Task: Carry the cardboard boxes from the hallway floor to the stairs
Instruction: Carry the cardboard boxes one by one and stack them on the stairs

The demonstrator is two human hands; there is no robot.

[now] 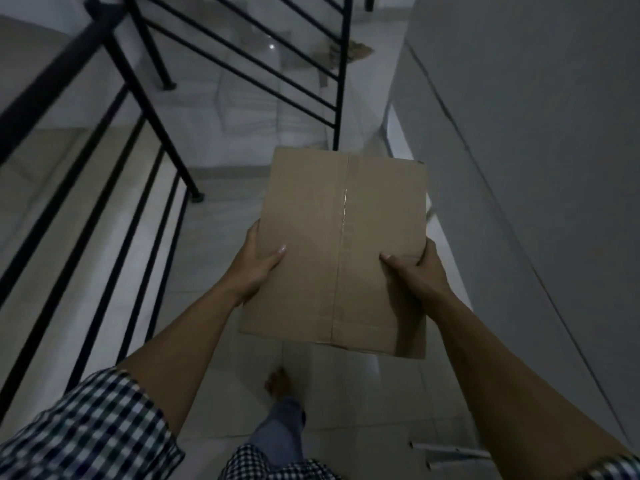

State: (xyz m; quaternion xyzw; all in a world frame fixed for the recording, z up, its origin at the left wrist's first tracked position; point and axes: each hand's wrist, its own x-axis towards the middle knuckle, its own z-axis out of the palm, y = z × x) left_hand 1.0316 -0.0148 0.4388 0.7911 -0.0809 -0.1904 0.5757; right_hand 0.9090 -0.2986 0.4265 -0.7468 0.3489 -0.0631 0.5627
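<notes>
Left hand (pixel 258 263) and right hand (pixel 414 268) each clamp a side of one taped cardboard box (pixel 341 244), thumbs pressed on top, box held in the air over the tiled floor (pixel 214 237). One bare foot (pixel 277 382) steps beneath. Black railing (pixel 166 147) left; stairs (pixel 249 116) descend beyond.

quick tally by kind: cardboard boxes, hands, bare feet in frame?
Cardboard box: 1, gripped by both hands
Hands: 2, left hand and right hand
Bare foot: 1
Total: 4
Brown debris on the lower landing is too dim to count.
</notes>
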